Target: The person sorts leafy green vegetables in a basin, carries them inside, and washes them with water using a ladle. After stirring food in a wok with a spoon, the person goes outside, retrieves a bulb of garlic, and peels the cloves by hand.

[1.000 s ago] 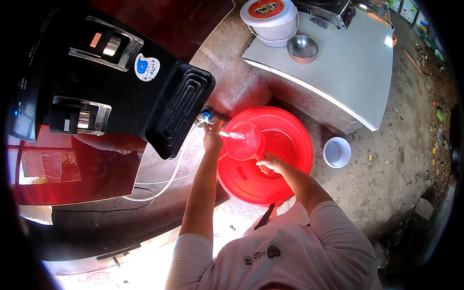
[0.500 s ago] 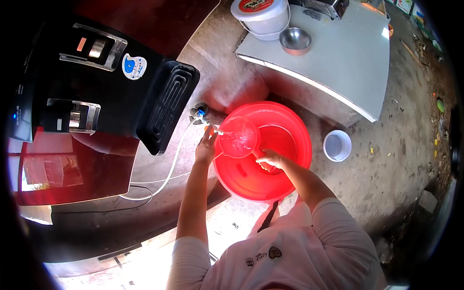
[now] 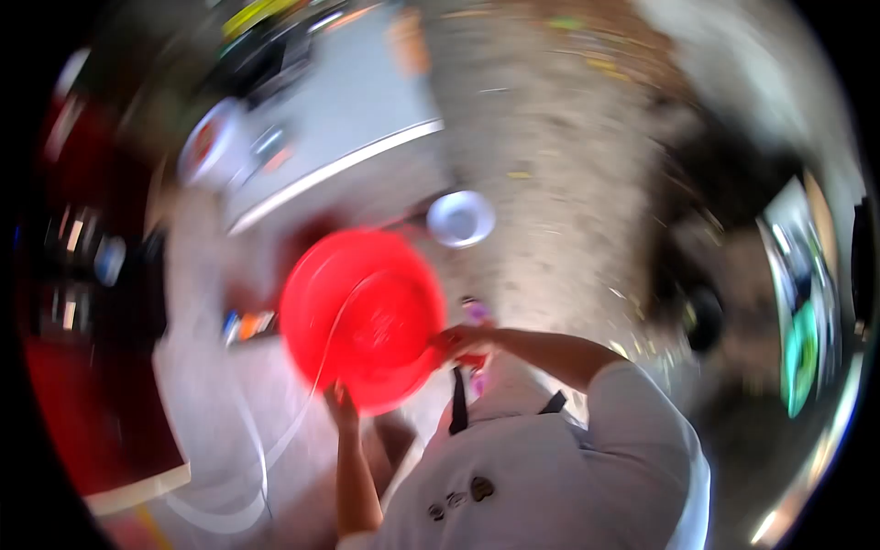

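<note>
The view is smeared by motion. A red plastic basin (image 3: 307, 275) stands on the floor in front of me. Over it is a round red water dipper (image 3: 380, 321), hard to separate from the basin because both are red. At the basin's right side, my right hand (image 3: 466, 341) is closed around the dipper's handle, and a bit of red shows below the fingers. My left hand (image 3: 341, 405) is at the basin's lower left rim, near a thin pale line that crosses the basin; blur hides whether its fingers grip anything.
A white tub (image 3: 461, 220) sits on the floor beyond the basin. Back left, a grey-topped table (image 3: 339, 92) carries a lidded white bucket (image 3: 216, 147). A white hose (image 3: 261, 449) curves over the floor at left, near the black dispenser (image 3: 101, 266). A blue-and-orange fitting (image 3: 247, 325) lies left of the basin.
My view has swung right, shifting the scene leftward. My left hand has left the orange-handled tap and come to the basin's near rim. Water no longer visibly runs into the dipper.
</note>
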{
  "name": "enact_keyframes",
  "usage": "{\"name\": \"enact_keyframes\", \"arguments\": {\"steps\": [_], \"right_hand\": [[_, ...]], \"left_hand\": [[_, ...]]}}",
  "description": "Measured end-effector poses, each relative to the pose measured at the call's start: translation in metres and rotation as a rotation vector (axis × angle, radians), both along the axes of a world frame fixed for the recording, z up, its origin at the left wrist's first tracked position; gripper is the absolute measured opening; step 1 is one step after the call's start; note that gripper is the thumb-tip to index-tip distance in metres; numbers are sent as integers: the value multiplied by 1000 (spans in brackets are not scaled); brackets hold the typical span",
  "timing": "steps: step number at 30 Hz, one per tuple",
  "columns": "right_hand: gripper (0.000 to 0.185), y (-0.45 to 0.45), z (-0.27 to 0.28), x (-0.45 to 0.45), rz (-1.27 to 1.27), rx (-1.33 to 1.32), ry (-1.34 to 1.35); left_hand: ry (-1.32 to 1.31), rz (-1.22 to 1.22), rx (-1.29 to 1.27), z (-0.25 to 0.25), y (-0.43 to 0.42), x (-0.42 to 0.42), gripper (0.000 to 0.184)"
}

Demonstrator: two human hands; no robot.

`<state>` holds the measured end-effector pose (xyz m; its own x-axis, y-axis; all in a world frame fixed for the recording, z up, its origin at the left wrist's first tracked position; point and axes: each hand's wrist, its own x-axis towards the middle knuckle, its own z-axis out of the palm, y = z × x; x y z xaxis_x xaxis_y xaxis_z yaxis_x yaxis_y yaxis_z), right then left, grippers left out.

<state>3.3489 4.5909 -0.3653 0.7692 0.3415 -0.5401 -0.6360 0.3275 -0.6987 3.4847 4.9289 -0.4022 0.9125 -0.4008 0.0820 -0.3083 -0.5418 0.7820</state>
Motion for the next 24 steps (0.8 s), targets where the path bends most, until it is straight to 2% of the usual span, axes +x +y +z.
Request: {"name": "enact_keyframes", "arguments": {"steps": [1,2,3,4,6,8,10,12,13,15,18,20,24], "right_hand": [[55,8,-44,-32,-79,-5,-137],[55,18,-29,-62,-137,-69,-69],[54,27,-21,-88,-173,-31,-11],[53,21,-13,-124,-249,1,39],[42,34,28,-185,-458,-129,-17],[44,31,51,-249,-593,-72,-64],[46,34,74,-311,-897,70,-61],[48,48,83,-355,-1020,39,-35],[48,50,93,-389,-1131,52,-50],[48,55,92,-443,-1318,53,-52],[50,53,115,-534,-1510,-35,-47],[49,49,119,-599,-1583,-22,-74],[48,41,161,-718,-1764,-230,121]], "left_hand": [[98,-133,2,-19,13,-2,20],[-220,-378,336,-30,27,3,22],[467,-92,122,-9,18,-17,41],[555,-22,329,-30,-4,-11,64],[600,-197,438,-19,-25,-32,78],[578,-479,475,-11,-78,-45,84],[491,-619,527,30,-150,-87,76],[259,-962,658,42,-203,-108,65],[240,-984,649,41,-228,-129,65],[271,-1095,449,26,-274,-168,52],[20,-1291,535,63,-338,-280,31],[35,-1374,347,6,-375,-331,23],[405,-1475,281,-15,-437,-496,33]]}}
